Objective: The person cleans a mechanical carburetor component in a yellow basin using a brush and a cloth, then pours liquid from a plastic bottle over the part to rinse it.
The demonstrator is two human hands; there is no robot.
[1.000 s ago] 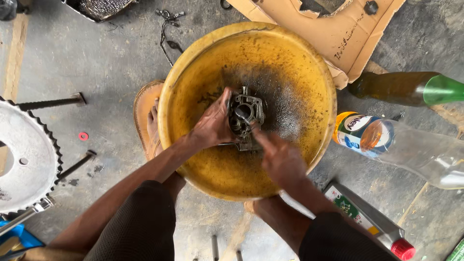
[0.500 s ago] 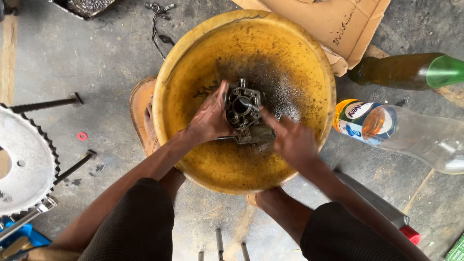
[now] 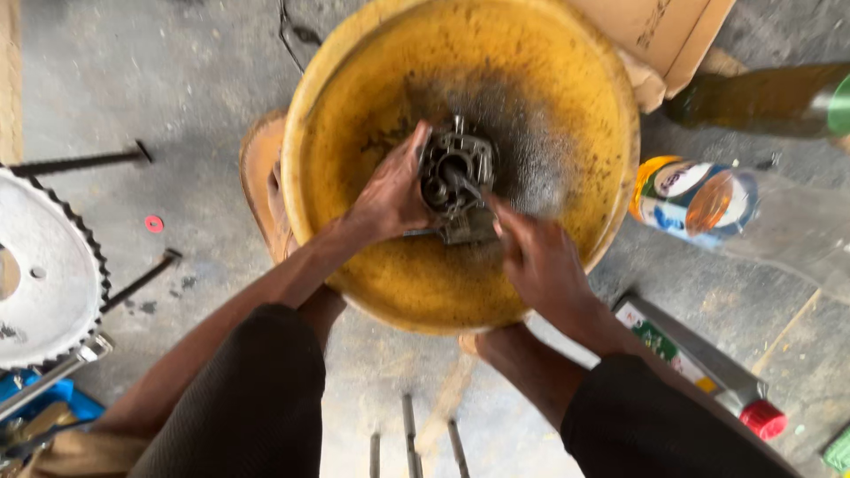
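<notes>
We look straight down into the yellow basin (image 3: 372, 133) on the concrete floor (image 3: 159, 88), and there in its middle sits the metal engine part (image 3: 456, 181), grey and grimy, over a dark sooty smear. Our left hand (image 3: 390, 195) has its grip clamped on the part's left side, fingers wrapped round the casting. Our right hand (image 3: 536, 261) has its grip closed on a thin dark tool (image 3: 462, 181) whose tip pokes into the round bore. The part looks like a solid, stiff casting, probably heavy for its size and likely greasy, so the broad flat flanks seem the safest hold, not the small protrusions. Round about lie a toothed sprocket (image 3: 40, 265), a clear plastic bottle (image 3: 708, 199) and some cardboard (image 3: 664, 31).
</notes>
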